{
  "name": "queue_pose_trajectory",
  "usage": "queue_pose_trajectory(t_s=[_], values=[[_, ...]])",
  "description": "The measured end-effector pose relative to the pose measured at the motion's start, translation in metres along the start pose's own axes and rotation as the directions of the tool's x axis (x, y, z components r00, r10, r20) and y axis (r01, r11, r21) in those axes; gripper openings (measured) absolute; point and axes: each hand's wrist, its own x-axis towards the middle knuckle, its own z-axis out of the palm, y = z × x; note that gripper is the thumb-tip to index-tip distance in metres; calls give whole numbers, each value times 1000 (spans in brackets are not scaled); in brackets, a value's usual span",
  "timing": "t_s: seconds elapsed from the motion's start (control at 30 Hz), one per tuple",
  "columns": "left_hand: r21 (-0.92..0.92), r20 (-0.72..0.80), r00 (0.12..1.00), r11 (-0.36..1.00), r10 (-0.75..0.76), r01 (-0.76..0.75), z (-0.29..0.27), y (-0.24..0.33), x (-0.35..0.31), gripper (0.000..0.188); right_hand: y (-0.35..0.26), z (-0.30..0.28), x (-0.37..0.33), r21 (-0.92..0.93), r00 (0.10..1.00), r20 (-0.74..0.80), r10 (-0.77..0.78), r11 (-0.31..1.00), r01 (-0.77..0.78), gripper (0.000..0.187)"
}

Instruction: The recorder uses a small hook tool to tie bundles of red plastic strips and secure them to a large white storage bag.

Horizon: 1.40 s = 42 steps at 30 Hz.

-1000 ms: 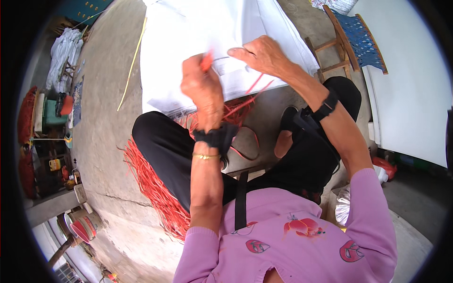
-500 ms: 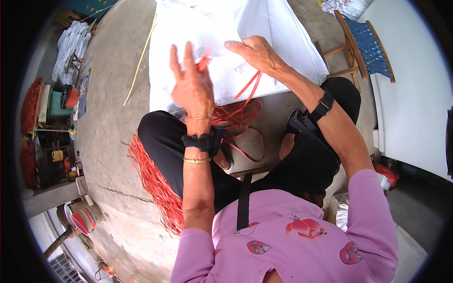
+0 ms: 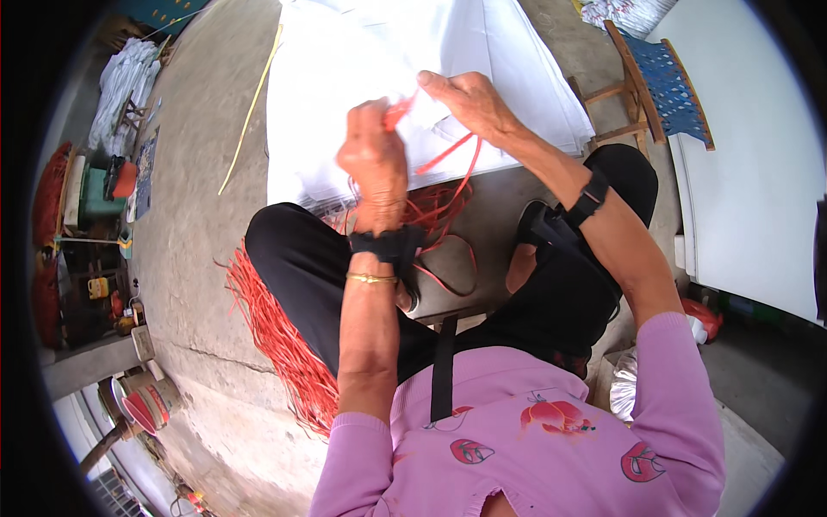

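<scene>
Over the white sheets, my left hand is curled closed, partly blurred. A blurred red strip shows at its fingers and reaches toward my right hand. The right fingers are closed too, thumb pointing left, and red strip ends hang below that hand. Whatever lies inside each grip is hidden by the fingers. Under the sheets' near edge, between my knees, lies a loose tangle of red strips, with one looping over the floor.
A big bundle of red strips lies beside my left leg. A wooden chair with blue webbing stands at the far right, near a white panel. On the concrete floor at left is a yellow strip. Buckets sit at lower left.
My left hand has gone from spread fingers to a closed grip and moved slightly right, toward the right hand. The right hand has barely shifted.
</scene>
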Motion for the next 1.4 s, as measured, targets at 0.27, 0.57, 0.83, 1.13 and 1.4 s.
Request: queue_pose_trajectory(t_s=[0.27,0.57,0.83,1.13,1.4], values=[[93,-27,978,974,-205,207,-1,-7,-2,15,-8,10,19,-123,999,-33,-25,992,20,59],[191,-1,975,957,-222,218,-17,-20,3,10,9,11,19,-659,917,148,-370,654,370,59],[39,95,974,978,-206,203,13,12,3,8,8,42,32,153,982,190,-19,988,-10,59],[376,67,907,852,-416,364,-46,-33,-4,12,3,31,44,-243,973,115,-201,944,223,58],[206,-13,987,966,-158,157,-10,-1,10,16,3,32,46,-386,919,294,-263,847,366,66]])
